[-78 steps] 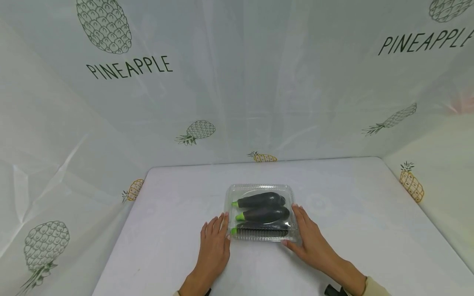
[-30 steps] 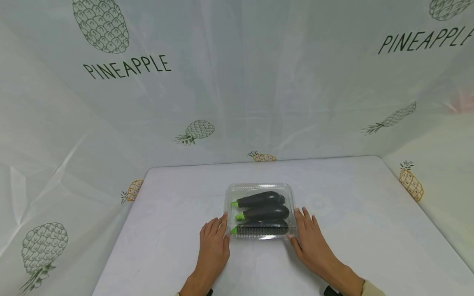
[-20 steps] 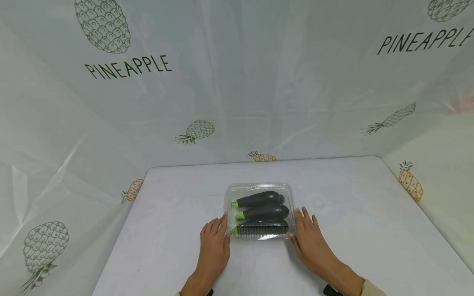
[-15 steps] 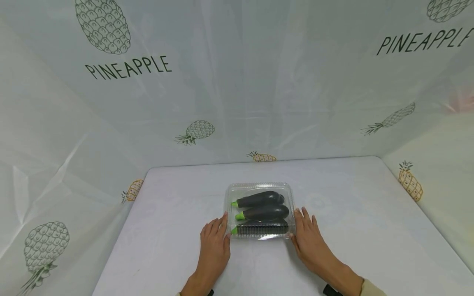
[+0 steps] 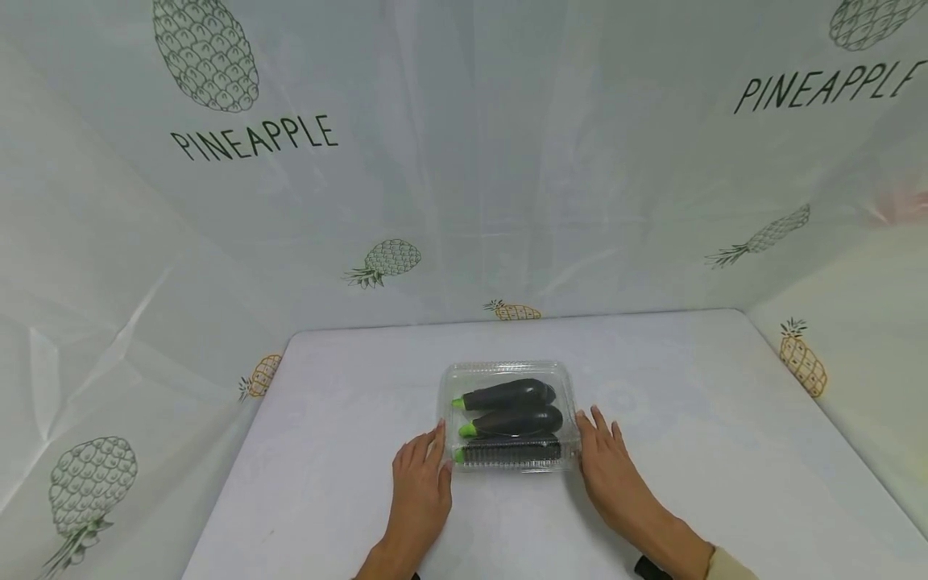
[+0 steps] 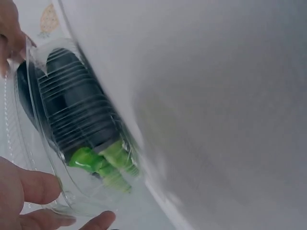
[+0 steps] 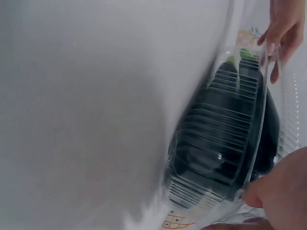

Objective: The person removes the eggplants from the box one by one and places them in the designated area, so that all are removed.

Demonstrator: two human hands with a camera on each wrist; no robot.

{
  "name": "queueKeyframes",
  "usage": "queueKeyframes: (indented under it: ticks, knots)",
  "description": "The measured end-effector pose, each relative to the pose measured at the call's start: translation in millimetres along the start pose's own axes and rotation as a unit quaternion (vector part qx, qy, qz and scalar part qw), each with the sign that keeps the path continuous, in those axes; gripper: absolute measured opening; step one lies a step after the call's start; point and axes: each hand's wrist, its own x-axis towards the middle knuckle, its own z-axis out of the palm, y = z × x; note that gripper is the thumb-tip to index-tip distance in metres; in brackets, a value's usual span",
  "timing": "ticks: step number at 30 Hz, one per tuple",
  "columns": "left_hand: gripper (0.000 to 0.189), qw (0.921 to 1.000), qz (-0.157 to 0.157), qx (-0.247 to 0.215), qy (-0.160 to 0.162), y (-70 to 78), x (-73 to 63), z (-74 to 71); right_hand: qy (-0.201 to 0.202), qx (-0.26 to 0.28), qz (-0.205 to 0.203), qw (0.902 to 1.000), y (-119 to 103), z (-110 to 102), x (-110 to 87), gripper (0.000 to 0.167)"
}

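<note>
A clear plastic clamshell box (image 5: 453, 374) sits at the middle of the white table, its lid down. Inside lie several dark eggplants (image 5: 518, 420) with bright green stem ends, pointing left. My left hand (image 5: 420, 499) holds the box's left front corner, with the index finger along the side. On the opposite side my right hand (image 5: 616, 487) grips the right edge, fingers reaching forward. The right wrist view shows the right thumb (image 7: 261, 194) on the rim, with part of a finger below. In the left wrist view, the left thumb (image 6: 43, 188) is at the rim beside the green stems.
The white table (image 5: 362, 387) has rounded far corners. A pale sheet (image 5: 464, 161) printed with pineapples hangs behind it and along both sides. A black strap (image 5: 651, 569) shows by the right wrist, near a beige sleeve (image 5: 728, 565).
Since the oldest frame, the right thumb has slid from the box's front edge to its right corner. More recently the hands and box stay nearly in place; the head view has tilted slightly.
</note>
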Motion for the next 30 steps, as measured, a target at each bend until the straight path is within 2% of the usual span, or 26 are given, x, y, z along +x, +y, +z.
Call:
queueKeyframes:
  ticks: [2,3,6,9,12,16,19,24,27,30]
  knots:
    - [0.057,1.0000,0.000,0.006,0.002,-1.0,-0.5,0.3,-0.005,-0.001,0.004,1.0000,0.8,-0.2,0.6,0.039]
    - [0.057,1.0000,-0.001,0.008,0.003,-1.4,-0.5,0.4,-0.009,-0.002,0.010,0.9999,0.8,-0.9,1.1,0.041]
    - [0.058,1.0000,-0.007,0.004,-0.002,-2.8,-0.3,0.1,-0.022,0.009,0.033,0.9992,0.7,-4.2,2.8,0.065]
    - [0.064,0.9994,-0.021,-0.020,-0.018,-4.2,0.9,-1.1,-0.025,0.020,0.054,0.9981,1.5,-8.9,4.2,0.068]
    - [0.072,0.9964,-0.049,-0.057,-0.038,-6.0,3.8,-3.3,-0.008,0.029,0.050,0.9983,4.0,-12.9,6.3,0.068]
    - [0.081,0.9860,-0.093,-0.121,-0.067,-8.4,10.2,-8.9,0.037,0.044,0.028,0.9980,8.8,-17.6,10.8,0.064]
    - [0.080,0.9747,-0.114,-0.170,-0.090,-11.6,16.7,-13.1,0.060,0.078,0.032,0.9946,12.0,-21.6,14.7,0.059]
    - [0.072,0.9528,-0.142,-0.237,-0.126,-20.0,33.0,-16.7,0.061,0.134,0.071,0.9865,13.3,-28.2,23.1,0.049]
    - [0.068,0.9303,-0.166,-0.294,-0.144,-24.5,42.4,-17.0,0.061,0.153,0.086,0.9825,13.7,-31.7,29.4,0.043]
    - [0.063,0.9028,-0.191,-0.352,-0.155,-27.1,49.0,-17.4,0.072,0.166,0.087,0.9796,15.2,-34.8,36.0,0.039]
